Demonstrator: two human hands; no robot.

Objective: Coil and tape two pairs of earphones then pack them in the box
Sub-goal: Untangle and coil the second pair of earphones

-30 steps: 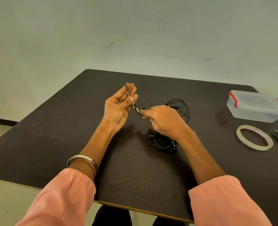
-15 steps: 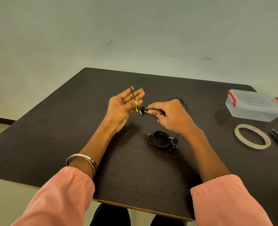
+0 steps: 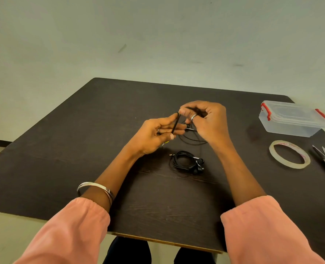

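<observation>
My left hand holds the cable across straight fingers, thumb pinning it; my right hand pinches and winds it. Second earphones lie bundled nearer me, untaped. Box right, lid on.

Above the dark surface, the left hand holds black cable across straight fingers while the right hand pinches it; coiled earphones lie below, with box, tape at right

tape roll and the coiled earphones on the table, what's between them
In the head view only bare dark table lies between the tape roll and the coiled earphones; the right forearm passes above that stretch.
</observation>
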